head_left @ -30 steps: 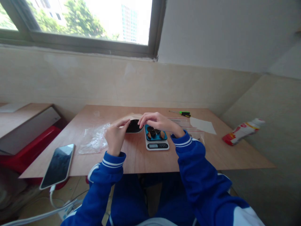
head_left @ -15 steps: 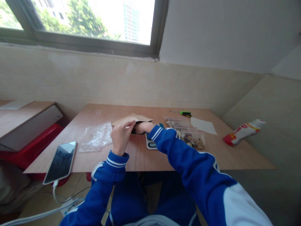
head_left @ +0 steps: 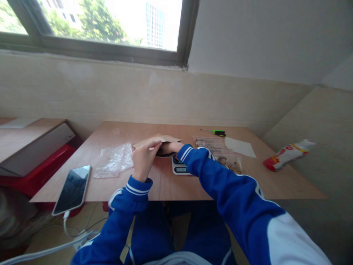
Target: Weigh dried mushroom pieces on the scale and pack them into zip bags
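Note:
A brown paper bag (head_left: 168,138) lies on the table with its mouth facing me. My left hand (head_left: 144,159) pinches the edge of that mouth between thumb and fingers. Reaching into the opening is my right hand (head_left: 168,148); its fingers are hidden inside the bag, so what they hold does not show. Just right of the bag, partly under my right sleeve, sits a small white digital scale (head_left: 180,170). Clear zip bags (head_left: 228,161) with brown dried pieces lie beyond my right forearm.
A crumpled clear plastic bag (head_left: 114,161) lies left of my hands. A phone (head_left: 72,189) with a cable overhangs the front left edge. Toward the right are a screwdriver (head_left: 218,133), a white paper (head_left: 240,146) and a red-and-white bottle (head_left: 286,155).
My right hand and sleeve have shifted slightly right, showing more of the scale's display. My left hand keeps its pinch on the paper bag. The whole view has moved a little.

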A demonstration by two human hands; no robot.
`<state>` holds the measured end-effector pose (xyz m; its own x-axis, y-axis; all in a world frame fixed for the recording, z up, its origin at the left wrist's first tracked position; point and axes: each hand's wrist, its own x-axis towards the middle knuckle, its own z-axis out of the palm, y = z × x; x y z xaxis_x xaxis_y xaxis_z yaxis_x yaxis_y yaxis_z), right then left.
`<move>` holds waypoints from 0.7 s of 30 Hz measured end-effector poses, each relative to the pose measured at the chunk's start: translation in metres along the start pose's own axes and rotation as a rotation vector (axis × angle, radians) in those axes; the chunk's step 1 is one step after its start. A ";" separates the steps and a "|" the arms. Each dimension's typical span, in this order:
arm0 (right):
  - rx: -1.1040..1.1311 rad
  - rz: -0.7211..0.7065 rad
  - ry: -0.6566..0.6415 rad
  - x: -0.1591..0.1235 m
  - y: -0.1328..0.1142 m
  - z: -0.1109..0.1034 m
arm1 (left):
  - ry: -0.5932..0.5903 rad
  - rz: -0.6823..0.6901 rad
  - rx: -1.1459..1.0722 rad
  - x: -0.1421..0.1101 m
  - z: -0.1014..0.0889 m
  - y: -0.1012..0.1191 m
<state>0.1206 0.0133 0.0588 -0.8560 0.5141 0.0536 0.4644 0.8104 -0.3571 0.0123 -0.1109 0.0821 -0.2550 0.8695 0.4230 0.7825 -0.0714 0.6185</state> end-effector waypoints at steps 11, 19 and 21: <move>0.122 -0.057 -0.111 -0.044 -0.031 -0.039 | 0.005 -0.061 0.040 0.005 -0.004 0.002; 0.269 -0.052 -0.013 -0.064 -0.029 -0.040 | 0.009 -0.057 0.030 0.006 -0.005 0.003; 0.258 -0.072 0.030 -0.067 -0.028 -0.038 | 0.014 -0.064 0.041 0.006 -0.004 0.003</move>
<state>0.1737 -0.0328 0.1005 -0.8761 0.4686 0.1139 0.3255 0.7489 -0.5773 0.0104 -0.1078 0.0895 -0.3131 0.8647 0.3928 0.7867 0.0044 0.6173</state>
